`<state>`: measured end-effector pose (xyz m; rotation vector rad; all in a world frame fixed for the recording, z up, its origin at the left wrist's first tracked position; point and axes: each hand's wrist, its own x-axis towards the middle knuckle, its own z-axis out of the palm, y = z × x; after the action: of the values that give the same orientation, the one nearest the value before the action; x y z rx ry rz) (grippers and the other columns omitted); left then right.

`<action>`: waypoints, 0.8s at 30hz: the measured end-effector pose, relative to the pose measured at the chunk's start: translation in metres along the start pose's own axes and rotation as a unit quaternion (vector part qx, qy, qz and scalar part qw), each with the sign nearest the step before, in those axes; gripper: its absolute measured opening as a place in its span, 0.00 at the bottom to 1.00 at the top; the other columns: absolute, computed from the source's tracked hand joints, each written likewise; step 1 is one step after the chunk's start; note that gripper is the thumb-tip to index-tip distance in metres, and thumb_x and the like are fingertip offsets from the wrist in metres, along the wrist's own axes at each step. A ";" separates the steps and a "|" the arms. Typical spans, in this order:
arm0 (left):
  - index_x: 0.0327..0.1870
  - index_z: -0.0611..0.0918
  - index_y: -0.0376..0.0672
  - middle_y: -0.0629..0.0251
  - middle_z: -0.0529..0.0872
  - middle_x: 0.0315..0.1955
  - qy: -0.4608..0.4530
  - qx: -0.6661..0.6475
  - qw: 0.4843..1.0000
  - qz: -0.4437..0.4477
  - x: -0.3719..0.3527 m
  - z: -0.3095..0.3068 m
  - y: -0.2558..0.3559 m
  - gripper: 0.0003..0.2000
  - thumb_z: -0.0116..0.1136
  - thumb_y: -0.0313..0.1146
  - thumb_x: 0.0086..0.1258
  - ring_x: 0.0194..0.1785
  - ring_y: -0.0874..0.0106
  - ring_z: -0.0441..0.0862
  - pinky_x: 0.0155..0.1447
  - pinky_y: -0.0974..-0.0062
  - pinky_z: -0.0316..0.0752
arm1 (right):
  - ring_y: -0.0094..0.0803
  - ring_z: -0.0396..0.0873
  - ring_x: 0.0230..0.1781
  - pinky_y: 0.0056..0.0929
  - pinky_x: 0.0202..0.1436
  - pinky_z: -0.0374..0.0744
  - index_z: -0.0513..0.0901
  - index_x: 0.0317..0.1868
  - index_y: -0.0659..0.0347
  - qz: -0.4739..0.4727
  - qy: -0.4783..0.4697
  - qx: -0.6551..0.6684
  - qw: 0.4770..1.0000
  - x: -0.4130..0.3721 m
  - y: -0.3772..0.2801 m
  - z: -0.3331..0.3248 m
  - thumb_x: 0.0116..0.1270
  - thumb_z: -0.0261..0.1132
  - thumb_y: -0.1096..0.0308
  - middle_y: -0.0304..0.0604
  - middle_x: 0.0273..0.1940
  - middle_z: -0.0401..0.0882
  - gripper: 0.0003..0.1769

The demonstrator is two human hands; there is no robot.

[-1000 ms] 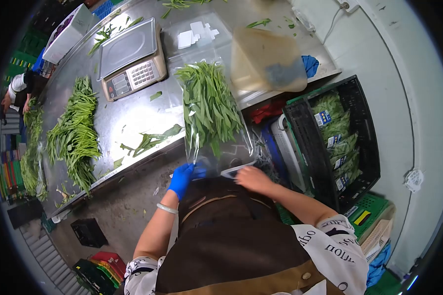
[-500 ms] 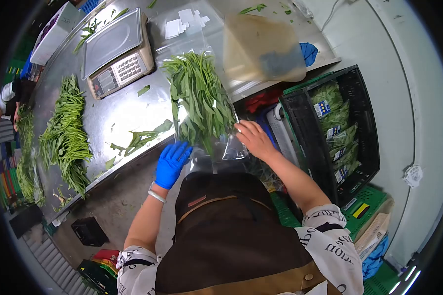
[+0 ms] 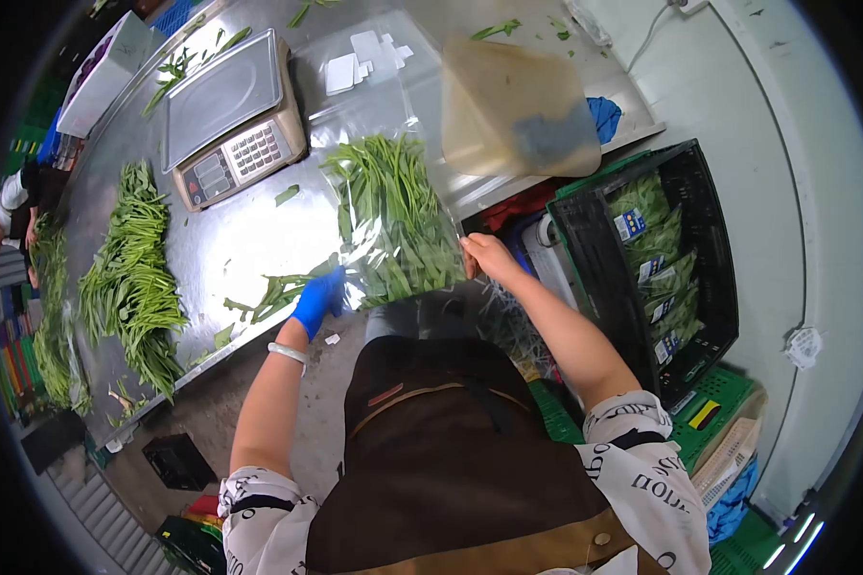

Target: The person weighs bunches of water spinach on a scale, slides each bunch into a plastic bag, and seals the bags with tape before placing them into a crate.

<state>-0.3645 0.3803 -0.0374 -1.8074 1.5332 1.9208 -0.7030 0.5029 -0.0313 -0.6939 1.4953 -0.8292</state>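
Note:
A clear plastic bag (image 3: 352, 222) filled with long-stemmed leafy greens (image 3: 398, 196) lies at the front edge of the steel table, its near end reaching over the edge. My left hand (image 3: 319, 301), in a blue glove, is closed at the bag's near left corner. At the near right corner, my bare right hand (image 3: 490, 257) pinches the plastic between thumb and fingers. The leaves press against the film at the near end. A few loose leafy sprigs (image 3: 283, 289) lie on the table beside my left hand.
A digital scale (image 3: 240, 144) stands behind on the left, near a large pile of greens (image 3: 132, 273). White labels (image 3: 345, 71) and a tan plastic container (image 3: 508, 96) are at the back. On the right, a black crate (image 3: 705, 259) holds several bagged greens. Another person's arm (image 3: 32, 230) shows far left.
The bag has come nearer to me, and its near end now lies smooth over the leaves. Both hands have gone from loosely spread fingers to gripping its near corners.

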 end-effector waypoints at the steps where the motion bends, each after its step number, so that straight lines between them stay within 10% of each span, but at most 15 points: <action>1: 0.38 0.81 0.37 0.61 0.80 0.16 -0.001 0.027 0.995 0.100 0.014 -0.002 -0.023 0.21 0.47 0.49 0.74 0.19 0.72 0.77 0.25 0.73 0.72 | 0.31 0.77 0.18 0.29 0.26 0.74 0.72 0.28 0.65 -0.033 0.042 -0.034 0.998 -0.003 0.001 -0.001 0.71 0.56 0.61 0.42 0.18 0.75 0.17; 4: 0.35 0.80 0.36 0.61 0.80 0.16 -0.026 0.016 0.988 0.151 0.018 -0.003 -0.037 0.21 0.49 0.48 0.73 0.17 0.71 0.76 0.25 0.72 0.73 | 0.31 0.77 0.23 0.29 0.29 0.74 0.74 0.32 0.64 -0.195 0.314 -0.144 0.918 -0.034 -0.037 0.015 0.69 0.59 0.64 0.42 0.23 0.77 0.11; 8: 0.31 0.81 0.38 0.64 0.80 0.18 -0.039 -0.056 0.995 0.078 -0.004 0.003 -0.008 0.22 0.48 0.50 0.74 0.17 0.74 0.75 0.22 0.75 0.70 | 0.31 0.78 0.30 0.28 0.35 0.76 0.72 0.49 0.62 -0.091 -0.115 0.094 0.985 -0.034 -0.083 0.054 0.69 0.59 0.67 0.42 0.34 0.80 0.12; 12: 0.30 0.82 0.40 0.65 0.80 0.18 -0.034 -0.135 0.990 0.004 -0.008 0.006 0.001 0.21 0.52 0.51 0.72 0.18 0.76 0.74 0.24 0.76 0.69 | 0.36 0.78 0.48 0.32 0.51 0.76 0.61 0.64 0.62 -0.045 0.028 0.368 0.928 0.028 -0.071 0.037 0.74 0.54 0.59 0.51 0.51 0.76 0.25; 14: 0.33 0.83 0.38 0.67 0.82 0.20 0.037 -0.099 0.994 -0.015 -0.023 0.007 0.018 0.18 0.58 0.47 0.68 0.21 0.76 0.77 0.28 0.76 0.72 | 0.37 0.76 0.55 0.35 0.52 0.76 0.62 0.64 0.61 -0.104 0.195 0.224 0.949 0.052 -0.037 0.010 0.66 0.63 0.59 0.51 0.56 0.73 0.31; 17: 0.34 0.84 0.37 0.67 0.83 0.21 0.201 0.039 0.974 0.094 -0.036 -0.002 0.037 0.14 0.68 0.41 0.60 0.24 0.78 0.77 0.33 0.79 0.73 | 0.42 0.71 0.59 0.38 0.59 0.71 0.64 0.62 0.62 -0.141 0.193 -0.145 0.960 0.006 -0.060 0.014 0.57 0.70 0.57 0.53 0.60 0.68 0.37; 21: 0.51 0.80 0.41 0.70 0.83 0.39 0.001 -0.265 0.964 -0.008 0.001 -0.020 0.016 0.17 0.59 0.42 0.68 0.38 0.80 0.77 0.38 0.83 0.71 | 0.48 0.60 0.68 0.51 0.70 0.58 0.68 0.63 0.56 -0.344 0.057 -0.476 0.807 -0.039 -0.069 0.048 0.42 0.76 0.53 0.49 0.65 0.64 0.46; 23: 0.53 0.79 0.42 0.72 0.81 0.36 -0.089 -0.307 0.944 -0.075 0.011 -0.015 0.033 0.18 0.57 0.43 0.70 0.36 0.81 0.75 0.37 0.85 0.69 | 0.44 0.59 0.69 0.49 0.70 0.57 0.69 0.63 0.50 -0.367 0.104 -0.642 0.665 -0.031 -0.046 0.067 0.57 0.62 0.59 0.46 0.68 0.63 0.31; 24: 0.53 0.79 0.42 0.73 0.80 0.33 -0.100 -0.308 0.942 -0.084 -0.002 -0.009 0.058 0.17 0.56 0.44 0.71 0.33 0.81 0.74 0.35 0.85 0.68 | 0.44 0.61 0.67 0.47 0.69 0.59 0.70 0.62 0.49 -0.381 0.144 -0.617 0.674 -0.026 -0.040 0.070 0.61 0.54 0.63 0.45 0.67 0.64 0.26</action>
<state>-0.3950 0.3465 -0.0006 -1.7723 0.7246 2.5810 -0.6324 0.4946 0.0149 -2.4268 1.9844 -0.3667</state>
